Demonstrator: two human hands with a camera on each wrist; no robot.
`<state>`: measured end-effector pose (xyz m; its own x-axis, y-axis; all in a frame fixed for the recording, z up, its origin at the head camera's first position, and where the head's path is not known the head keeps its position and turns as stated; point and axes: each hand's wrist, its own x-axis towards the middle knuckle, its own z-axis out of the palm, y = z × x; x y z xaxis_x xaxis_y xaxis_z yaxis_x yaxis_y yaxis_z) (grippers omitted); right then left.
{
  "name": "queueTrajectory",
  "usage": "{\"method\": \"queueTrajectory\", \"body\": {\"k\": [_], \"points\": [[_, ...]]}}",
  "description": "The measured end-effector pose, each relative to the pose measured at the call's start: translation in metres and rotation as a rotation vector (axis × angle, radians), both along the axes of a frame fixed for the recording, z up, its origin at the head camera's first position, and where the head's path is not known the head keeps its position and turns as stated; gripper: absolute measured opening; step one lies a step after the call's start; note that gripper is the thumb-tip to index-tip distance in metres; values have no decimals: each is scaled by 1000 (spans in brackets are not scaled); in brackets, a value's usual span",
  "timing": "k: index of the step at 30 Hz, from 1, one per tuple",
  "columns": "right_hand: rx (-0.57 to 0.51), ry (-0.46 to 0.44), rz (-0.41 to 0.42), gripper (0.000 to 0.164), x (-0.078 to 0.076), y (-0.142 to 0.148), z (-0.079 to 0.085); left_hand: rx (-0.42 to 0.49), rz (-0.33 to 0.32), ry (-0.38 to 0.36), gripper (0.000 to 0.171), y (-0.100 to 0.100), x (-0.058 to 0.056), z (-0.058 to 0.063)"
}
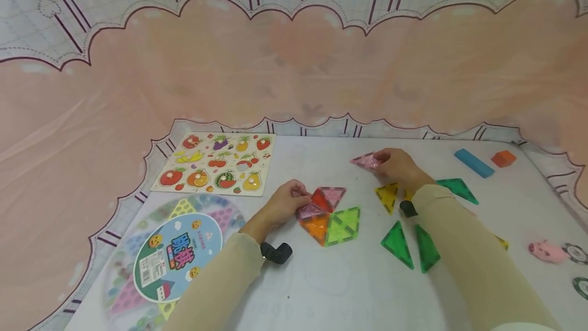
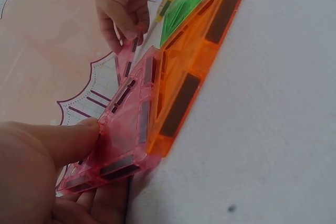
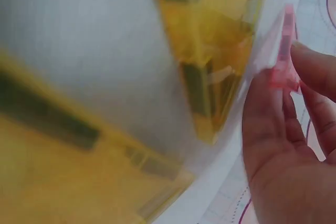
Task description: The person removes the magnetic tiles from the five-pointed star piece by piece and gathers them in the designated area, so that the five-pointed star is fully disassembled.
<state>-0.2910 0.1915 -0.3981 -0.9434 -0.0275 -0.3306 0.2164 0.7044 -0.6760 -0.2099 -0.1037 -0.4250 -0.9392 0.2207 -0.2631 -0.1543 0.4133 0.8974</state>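
My left hand pinches a translucent pink triangular magnetic tile between thumb and fingers. That tile's edge lies right along an orange triangular tile, part of a cluster with a red tile, another pink tile and light green tiles. Farther back on the right, my right hand pinches a separate pink triangular tile by one end. In the right wrist view this tile appears nearly edge-on, between thumb and fingers. A yellow triangular tile lies just below the right hand.
Dark green tiles lie near the right forearm. A fruit puzzle board and a round board-game package occupy the left side. On the right are a blue block, an orange block and a pink pig figure.
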Motion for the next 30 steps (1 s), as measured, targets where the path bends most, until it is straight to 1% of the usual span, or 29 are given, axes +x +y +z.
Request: {"method": "queueTrajectory", "body": {"k": [2, 8, 12, 15, 19, 22, 25, 28, 30], "points": [[4, -1, -1, 47, 1, 4, 1, 10, -2, 6, 13, 1, 0, 0], [32, 23, 54, 48, 5, 12, 5, 34, -11, 10, 14, 2, -1, -1], [0, 24, 79, 51, 9, 12, 10, 26, -12, 9, 14, 1, 0, -1], [-16, 27, 118, 53, 14, 7, 15, 19, -12, 6, 14, 0, -1, -1], [-21, 62, 190, 53, 26, -4, 21, 24, -12, -6, 17, -2, -1, 0], [-14, 91, 228, 56, 36, -16, 24, 50, -8, -17, 20, -3, -2, 0], [-12, 131, 285, 57, 46, -29, 24, 75, 2, -29, 21, -3, -2, 0], [-35, 161, 355, 54, 56, -41, 22, 86, 9, -38, 21, -2, -2, -1], [-50, 162, 397, 51, 63, -50, 20, 91, 12, -43, 20, -2, -2, -1]]}}
